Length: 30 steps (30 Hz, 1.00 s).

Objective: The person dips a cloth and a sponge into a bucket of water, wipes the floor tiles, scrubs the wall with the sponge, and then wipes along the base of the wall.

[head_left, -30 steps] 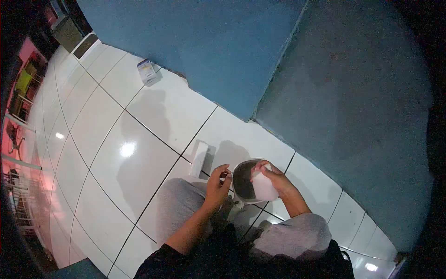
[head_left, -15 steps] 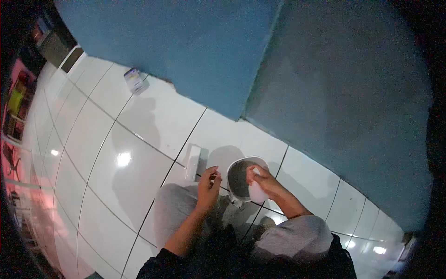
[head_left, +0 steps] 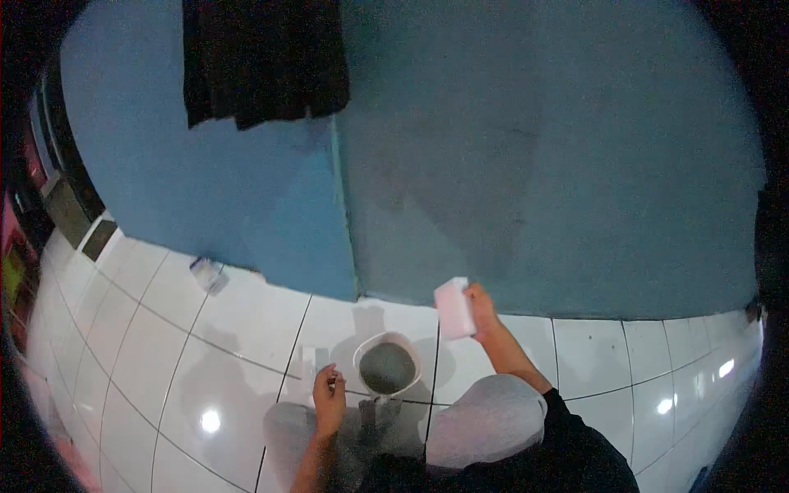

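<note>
My right hand [head_left: 483,312] grips a pale, pinkish-white sponge-like block [head_left: 454,310], raised in front of the lower wall. Below and left of it, a white bucket [head_left: 360,360] stands on the floor between my knees, with grey contents [head_left: 388,368] inside. Just left of the bucket is my left hand [head_left: 329,398], its fingers loosely curled with a gap and no held object visible. Beyond that hand, a white rectangular piece [head_left: 310,359] lies on the tiles, partly hidden and hard to tell from them.
A blue wall [head_left: 246,197] meets a grey-blue wall [head_left: 542,181] at a corner ahead. Dark cloth [head_left: 265,62] hangs at the top. A small printed packet [head_left: 205,274] sits by the wall's base, on white tiles [head_left: 234,308].
My right hand has lifted the block out of the bucket, up and forward toward the wall. The view has tilted up, bringing the dark cloth into sight. My left hand stays beside the bucket.
</note>
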{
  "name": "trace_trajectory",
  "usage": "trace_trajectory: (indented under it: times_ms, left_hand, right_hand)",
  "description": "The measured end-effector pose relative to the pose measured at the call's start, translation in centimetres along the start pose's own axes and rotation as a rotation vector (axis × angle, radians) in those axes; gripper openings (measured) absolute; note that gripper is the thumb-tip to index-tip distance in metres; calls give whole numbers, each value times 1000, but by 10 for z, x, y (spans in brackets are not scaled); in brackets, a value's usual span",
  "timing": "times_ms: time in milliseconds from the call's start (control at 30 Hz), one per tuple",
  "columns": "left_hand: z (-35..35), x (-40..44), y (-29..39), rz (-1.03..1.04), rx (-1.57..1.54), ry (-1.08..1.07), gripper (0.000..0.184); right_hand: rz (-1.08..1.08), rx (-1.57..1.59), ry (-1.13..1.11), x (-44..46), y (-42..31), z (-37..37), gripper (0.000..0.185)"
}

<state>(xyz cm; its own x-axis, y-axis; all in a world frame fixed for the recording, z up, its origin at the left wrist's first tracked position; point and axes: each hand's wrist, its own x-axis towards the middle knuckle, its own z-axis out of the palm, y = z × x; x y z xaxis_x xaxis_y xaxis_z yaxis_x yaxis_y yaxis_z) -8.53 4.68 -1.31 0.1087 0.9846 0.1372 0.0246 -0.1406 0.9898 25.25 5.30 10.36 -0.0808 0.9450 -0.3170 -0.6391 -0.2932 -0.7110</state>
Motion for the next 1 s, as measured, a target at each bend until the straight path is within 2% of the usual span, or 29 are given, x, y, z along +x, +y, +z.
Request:
trace_trajectory:
  times_ms: [67,200,267,333,367,433,567,633,833,967,1000]
  left_hand:
    - [0,-3,7,34,82,-24,26]
    - [3,-4,9,64,78,-71,26]
    - [4,-4,9,88,143,-70,27]
    - [5,-5,6,107,207,-66,28]
    - [4,-4,1,105,206,-77,28]
    - [5,-4,-2,105,203,-88,29]
    - [8,-5,8,75,233,-96,30]
    - [8,-3,8,71,275,-112,30]
    - [9,-1,-3,44,196,-93,25]
    - [13,-1,-9,28,190,-122,25]
    - [12,-1,-12,37,173,-124,25]
  right_hand:
    - [-541,-374,538,-22,-36,38,42]
    - [-1356,-1256,741,-48,-110,51,42]
    - [-1674,-1530,900,-59,-146,78,47]
    - [-1834,-1630,899,-64,-179,102,45]
    - [-1838,-1630,897,-62,-193,107,45]
    - [-1982,-1805,1009,-59,-214,113,41]
    - [-2034,-1809,1129,-41,-227,105,39]
    - [-1945,-1834,1249,-35,-220,100,45]
    - [-1821,-1871,1410,-26,-203,70,56]
    - [-1856,-1761,1400,-2,-185,92,58]
    - [-1818,-1822,1292,10,-175,99,59]
